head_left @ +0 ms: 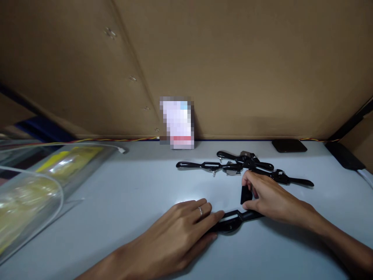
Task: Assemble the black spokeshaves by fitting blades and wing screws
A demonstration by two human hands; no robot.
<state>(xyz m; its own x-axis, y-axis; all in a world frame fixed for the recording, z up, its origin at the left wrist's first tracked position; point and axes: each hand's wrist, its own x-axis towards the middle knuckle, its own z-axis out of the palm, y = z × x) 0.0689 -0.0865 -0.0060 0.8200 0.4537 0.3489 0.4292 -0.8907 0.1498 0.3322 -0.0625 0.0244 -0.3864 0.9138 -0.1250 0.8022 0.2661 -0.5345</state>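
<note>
Near me on the table lies a black spokeshave body [231,224], its long slot showing. My left hand [189,223], with a ring on one finger, is closed over its left handle. Between thumb and fingers of my right hand [264,194] is a small flat black plate [246,195], tilted up just above the right handle. Farther back lie three more black spokeshaves: one at the left [210,165], another behind it [244,159], and a third [281,177] to the right, partly hidden by my right hand. Small metal blades and screws show on or beside them.
A pixelated upright screen [179,122] leans against the cardboard wall [247,70]. A dark phone-like slab [289,146] lies at the back right, near a black object [345,155]. Clear plastic with yellow packets [49,182] and a white cable [121,149] occupy the left side.
</note>
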